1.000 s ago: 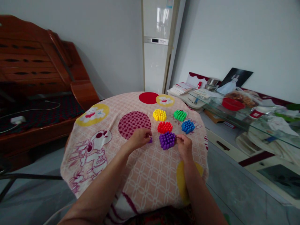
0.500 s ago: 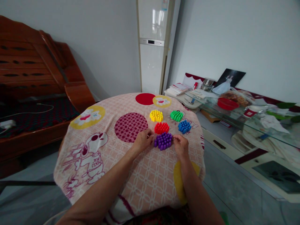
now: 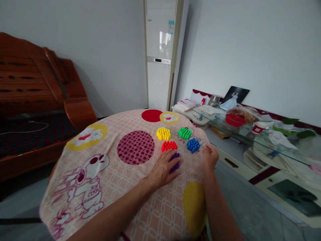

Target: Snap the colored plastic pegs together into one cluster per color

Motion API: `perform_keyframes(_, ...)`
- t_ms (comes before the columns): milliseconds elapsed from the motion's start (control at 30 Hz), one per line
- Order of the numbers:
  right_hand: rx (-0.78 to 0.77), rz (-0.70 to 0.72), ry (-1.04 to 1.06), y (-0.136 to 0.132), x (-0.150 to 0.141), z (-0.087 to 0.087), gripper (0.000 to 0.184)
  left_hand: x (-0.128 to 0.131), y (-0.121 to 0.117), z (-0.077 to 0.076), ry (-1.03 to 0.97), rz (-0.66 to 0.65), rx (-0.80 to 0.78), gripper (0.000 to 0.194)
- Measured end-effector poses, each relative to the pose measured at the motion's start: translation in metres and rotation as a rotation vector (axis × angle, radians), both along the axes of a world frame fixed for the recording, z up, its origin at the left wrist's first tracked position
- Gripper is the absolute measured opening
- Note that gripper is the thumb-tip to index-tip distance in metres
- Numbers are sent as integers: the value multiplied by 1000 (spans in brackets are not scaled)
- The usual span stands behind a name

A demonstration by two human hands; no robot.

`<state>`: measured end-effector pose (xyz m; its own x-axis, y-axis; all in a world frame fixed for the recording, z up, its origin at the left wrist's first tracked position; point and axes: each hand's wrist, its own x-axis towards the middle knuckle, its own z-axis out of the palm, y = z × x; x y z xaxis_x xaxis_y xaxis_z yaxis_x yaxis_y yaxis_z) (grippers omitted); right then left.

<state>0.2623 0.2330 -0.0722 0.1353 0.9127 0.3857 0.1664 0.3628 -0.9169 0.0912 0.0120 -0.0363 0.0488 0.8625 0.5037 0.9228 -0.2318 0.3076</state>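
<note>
A cluster of small purple round-topped pieces [image 3: 177, 164] stands on the tablecloth, partly covered by my left hand [image 3: 164, 167]. That hand's fingers are spread and reach over the cluster's near-left side. Just beyond are the red cluster [image 3: 169, 146], close to my left fingertips, and the yellow cluster [image 3: 163, 134]. Further right sit the green cluster [image 3: 185, 133] and the blue cluster [image 3: 193, 145]. My right hand [image 3: 210, 156] is at the table's right edge, beside the blue pieces and apart from them. Its fingers are curled together; whatever they may hold is too small to make out.
A patterned cloth covers the round table [image 3: 135, 207]. To the right, a glass-topped cabinet [image 3: 263, 144] carries papers, a red bowl [image 3: 235, 119], a paper cup [image 3: 260, 127] and a photo [image 3: 234, 97]. A wooden bench [image 3: 80, 113] stands at left, a tall white appliance [image 3: 159, 80] behind.
My left hand has moved right and opened over the purple cluster. My right hand has left that cluster's right side and shifted right to the table edge. The camera view has tilted up slightly.
</note>
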Motion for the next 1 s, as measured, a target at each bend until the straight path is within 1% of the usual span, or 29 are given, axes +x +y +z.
perform_keyframes(67,-74,-41,-43,27,-1,3,44,8,6,-3,90,0,-66,52)
perform_keyframes(133,-146,-25,-47,44,-12,4,46,10,14,-4,126,50,-114,48)
perform_keyframes(167,-169,10,-43,48,-21,3,47,8,17,-4,126,81,-122,47)
perform_keyframes(233,-190,113,-51,46,-43,3,45,-1,21,-3,105,149,-121,48)
perform_keyframes(333,-212,287,-84,26,-82,4,41,-29,24,-2,42,277,-117,56)
perform_keyframes(433,-229,472,-102,-3,-121,9,35,-70,24,-3,-71,413,-133,58)
perform_keyframes(500,-258,598,-103,-25,-146,13,36,-100,22,-6,-164,453,-145,56)
perform_keyframes(567,-285,785,-58,-49,-170,17,40,-129,20,-8,-258,522,-120,54)
perform_keyframes(633,-255,991,-29,-75,-193,20,45,-154,15,-9,-366,598,-81,52)
perform_keyframes(733,-179,1256,-92,-106,-216,28,49,-179,6,-9,-552,659,5,47)
perform_keyframes(767,-150,1322,-110,-111,-218,32,50,-185,3,-9,-610,665,36,46)
perform_keyframes(800,-120,1359,-117,-111,-217,37,51,-190,0,-9,-661,671,63,46)
perform_keyframes(833,-84,1352,-109,-107,-213,43,51,-194,-2,-9,-704,683,80,46)
perform_keyframes(867,-47,1288,-100,-97,-205,49,50,-198,-4,-8,-733,700,87,48)
perform_keyframes(900,-8,1152,-96,-83,-194,54,47,-201,-3,-7,-744,723,83,50)
perform_keyframes(933,36,951,-89,-64,-181,59,45,-204,-1,-5,-740,751,69,51)
perform_keyframes(1000,108,503,-111,-18,-150,63,44,-209,8,-1,-696,812,17,49)
